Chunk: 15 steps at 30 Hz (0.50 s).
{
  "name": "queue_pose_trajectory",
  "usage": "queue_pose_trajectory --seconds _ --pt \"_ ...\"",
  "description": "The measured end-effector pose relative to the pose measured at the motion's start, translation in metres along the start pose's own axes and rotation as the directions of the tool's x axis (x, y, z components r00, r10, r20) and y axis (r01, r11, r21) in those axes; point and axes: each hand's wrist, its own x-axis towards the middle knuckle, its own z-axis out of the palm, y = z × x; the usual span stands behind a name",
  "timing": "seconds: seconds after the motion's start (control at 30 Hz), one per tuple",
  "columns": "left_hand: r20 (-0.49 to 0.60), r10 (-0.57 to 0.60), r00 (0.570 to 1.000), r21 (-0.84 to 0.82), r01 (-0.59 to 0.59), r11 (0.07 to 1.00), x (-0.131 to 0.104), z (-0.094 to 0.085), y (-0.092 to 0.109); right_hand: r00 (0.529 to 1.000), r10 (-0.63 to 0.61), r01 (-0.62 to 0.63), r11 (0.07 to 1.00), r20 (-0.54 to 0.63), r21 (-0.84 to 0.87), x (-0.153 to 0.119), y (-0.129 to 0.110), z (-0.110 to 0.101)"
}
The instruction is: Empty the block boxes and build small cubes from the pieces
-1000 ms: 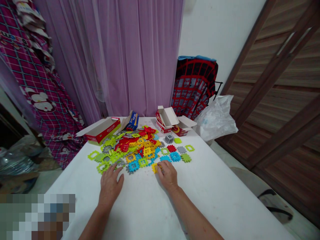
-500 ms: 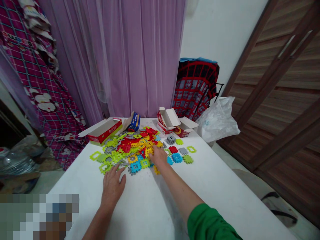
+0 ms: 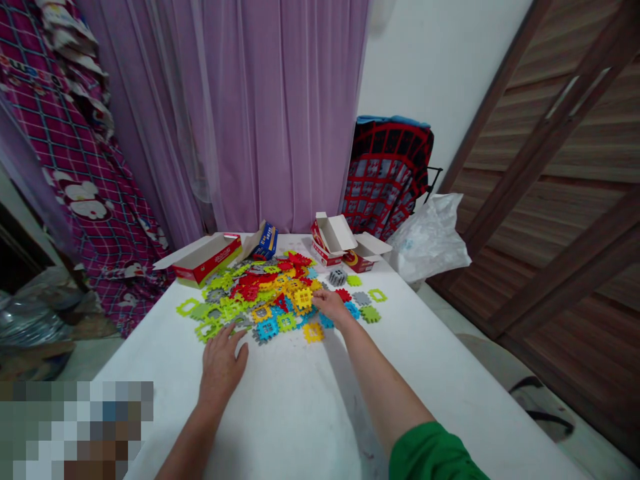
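Observation:
Many flat plastic pieces with toothed edges, in green, red, yellow, blue and grey, form a pile (image 3: 255, 283) on the white table (image 3: 295, 407). My right hand (image 3: 331, 307) pinches a yellow piece (image 3: 303, 299) at the pile's right side. Below that hand a yellow square piece (image 3: 313, 333) lies on the tabletop. My left hand (image 3: 221, 360) rests at the near left edge of the pile with its fingers apart, its fingertips by green and grey pieces. A stack of grey pieces (image 3: 337, 277) stands to the right of the pile.
Behind the pile are an open red box (image 3: 207, 261) at left, a blue box (image 3: 265, 241), and two open red-and-white boxes (image 3: 327, 250) (image 3: 364, 253). A white plastic bag (image 3: 430, 237) sits by the table's right edge. Loose pieces lie right of the pile.
My right hand has moved slightly right, with a yellow piece now showing at its fingertips. The yellow square below it is uncovered. My left hand stays by the pile.

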Motion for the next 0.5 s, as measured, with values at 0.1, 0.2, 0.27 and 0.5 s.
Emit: queue_pose_trajectory --seconds 0.1,0.2,0.27,0.5 --pt "-0.007 0.017 1.0 0.0 -0.017 1.0 0.001 0.001 -0.002 0.994 -0.027 0.022 0.999 0.11 0.044 -0.015 0.013 -0.032" --pt "0.003 0.031 1.0 0.007 -0.031 1.0 0.001 0.001 -0.004 0.974 -0.024 0.02 1.0 0.225 0.021 -0.032 0.027 -0.067" --pt "0.015 0.03 0.999 0.023 -0.03 0.999 0.002 0.0 -0.003 0.957 0.002 0.006 1.0 0.289 -0.025 -0.042 0.036 -0.086" --pt "0.023 0.041 0.999 0.046 -0.042 0.998 0.003 -0.004 -0.001 0.975 0.072 -0.021 0.972 0.209 -0.235 -0.064 0.057 -0.095"
